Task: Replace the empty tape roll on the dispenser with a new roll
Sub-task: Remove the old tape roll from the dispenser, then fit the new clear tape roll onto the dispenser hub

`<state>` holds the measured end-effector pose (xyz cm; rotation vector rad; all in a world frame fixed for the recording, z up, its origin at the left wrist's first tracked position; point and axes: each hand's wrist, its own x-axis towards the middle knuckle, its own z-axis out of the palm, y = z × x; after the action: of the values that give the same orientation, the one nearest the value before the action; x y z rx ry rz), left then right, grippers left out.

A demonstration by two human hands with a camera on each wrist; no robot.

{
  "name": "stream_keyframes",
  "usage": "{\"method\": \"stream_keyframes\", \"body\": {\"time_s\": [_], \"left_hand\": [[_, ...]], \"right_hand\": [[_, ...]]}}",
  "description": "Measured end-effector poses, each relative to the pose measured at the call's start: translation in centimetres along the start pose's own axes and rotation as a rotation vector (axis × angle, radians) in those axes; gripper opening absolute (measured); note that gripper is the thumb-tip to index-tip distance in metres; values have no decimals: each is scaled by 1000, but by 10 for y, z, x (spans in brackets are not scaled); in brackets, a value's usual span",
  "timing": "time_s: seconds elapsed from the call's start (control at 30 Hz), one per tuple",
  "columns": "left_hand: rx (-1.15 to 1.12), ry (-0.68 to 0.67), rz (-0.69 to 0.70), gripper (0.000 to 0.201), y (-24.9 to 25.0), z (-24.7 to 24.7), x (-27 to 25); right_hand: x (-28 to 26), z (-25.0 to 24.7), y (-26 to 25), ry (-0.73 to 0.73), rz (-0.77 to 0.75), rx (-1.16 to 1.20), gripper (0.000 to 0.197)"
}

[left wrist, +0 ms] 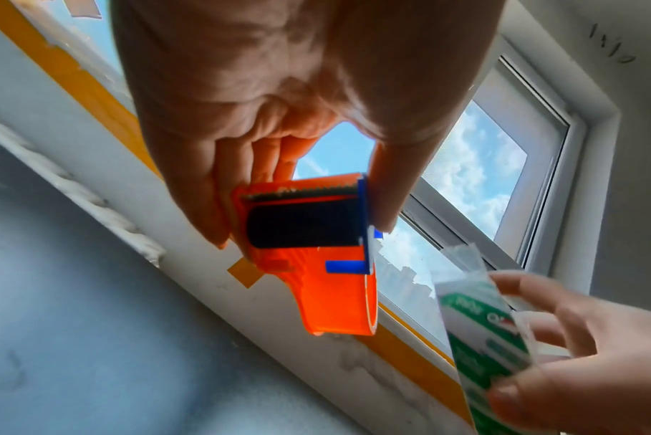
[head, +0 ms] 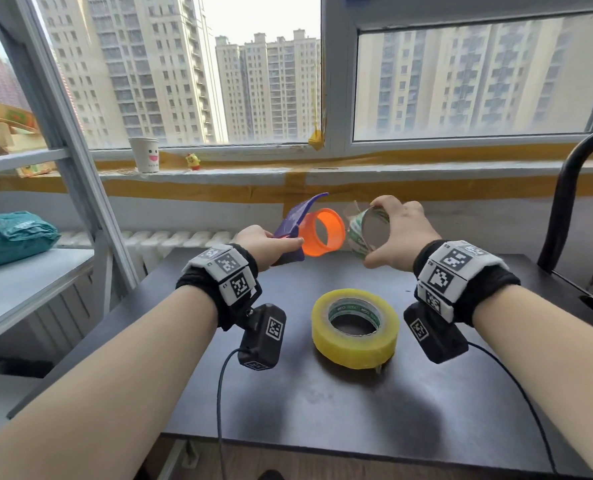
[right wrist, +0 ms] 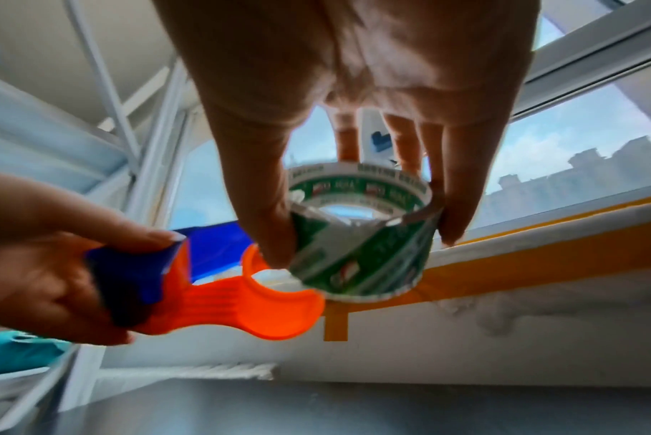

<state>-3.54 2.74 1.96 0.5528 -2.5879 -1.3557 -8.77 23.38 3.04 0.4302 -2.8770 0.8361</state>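
My left hand (head: 271, 245) grips the orange and blue tape dispenser (head: 319, 237) by its blue handle end, raised above the dark table (head: 323, 410). Its orange hub ring (right wrist: 279, 306) is bare. In the left wrist view the dispenser (left wrist: 316, 250) shows its serrated blade and black roller. My right hand (head: 397, 233) holds the empty green-and-white cardboard core (head: 371, 233) just right of the hub, apart from it; thumb and fingers pinch the core (right wrist: 361, 244) from both sides. A full yellowish tape roll (head: 355, 327) lies flat on the table between my wrists.
A paper cup (head: 145, 154) and a small yellow toy (head: 193, 161) stand on the windowsill. A white shelf rack (head: 28, 271) with a teal bag (head: 11, 237) is at the left. A black chair frame (head: 565, 202) rises at the right.
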Motion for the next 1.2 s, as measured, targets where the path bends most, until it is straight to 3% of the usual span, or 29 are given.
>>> {"method": "stream_keyframes", "body": {"time_s": [0.1, 0.2, 0.33, 0.43, 0.53, 0.7, 0.77, 0.9, 1.03, 1.2], "left_hand": [[-3, -71, 1, 40, 2, -1, -1], [16, -111, -22, 47, 1, 1, 6], [-1, -139, -78, 47, -3, 4, 14], [13, -149, -139, 44, -9, 6, 20], [9, -201, -185, 27, -15, 11, 21], [-21, -229, -218, 32, -19, 19, 23], [-23, -216, -222, 33, -19, 20, 23], [-26, -206, -223, 32, -17, 24, 20], [-61, -237, -237, 28, -19, 31, 11], [-41, -220, -240, 28, -23, 29, -3]], "right_hand": [[10, 2, 6, -107, 100, -162, 92], [20, 10, 9, -175, 165, -243, 93], [29, 19, 17, -186, 211, -324, 73], [35, 26, 25, -228, 214, -380, 78], [37, 34, 29, -296, 193, -405, 87], [38, 34, 27, -334, 194, -392, 91], [35, 30, 21, -305, 166, -361, 79], [21, 29, 7, -235, 34, -301, 37], [1, 42, 0, -365, -39, -344, 45], [-10, 44, 5, -360, -54, -455, 47]]}}
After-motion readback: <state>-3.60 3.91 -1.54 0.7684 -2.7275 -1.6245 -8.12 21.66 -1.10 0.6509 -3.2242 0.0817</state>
